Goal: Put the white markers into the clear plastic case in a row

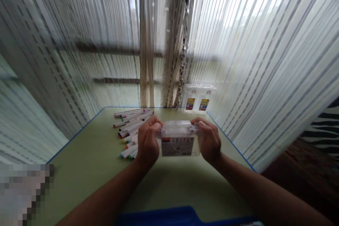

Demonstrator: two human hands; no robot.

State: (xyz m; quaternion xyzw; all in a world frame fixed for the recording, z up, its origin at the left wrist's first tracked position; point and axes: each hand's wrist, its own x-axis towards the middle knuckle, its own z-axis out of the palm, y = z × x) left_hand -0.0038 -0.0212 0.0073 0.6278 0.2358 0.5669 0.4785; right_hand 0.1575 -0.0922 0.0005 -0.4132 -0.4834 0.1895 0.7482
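Between my hands, above the green table, is a clear plastic case (pixel 178 146) with a printed label on the side toward me. My left hand (pixel 148 141) is closed on its left end, the thumb near the top edge. The right end is gripped by my right hand (pixel 210 139), fingers bent round the corner. What the case contains cannot be made out. A loose pile of white markers (pixel 129 129) with coloured ends lies on the table beside and behind my left hand.
Two clear cases (pixel 197 104) with yellow and blue labels stand at the table's (pixel 87 148) far right corner. Striped string curtains (pixel 106 24) hang behind and on both sides. A blue object (pixel 164 216) lies along the near edge. The lower left is pixelated.
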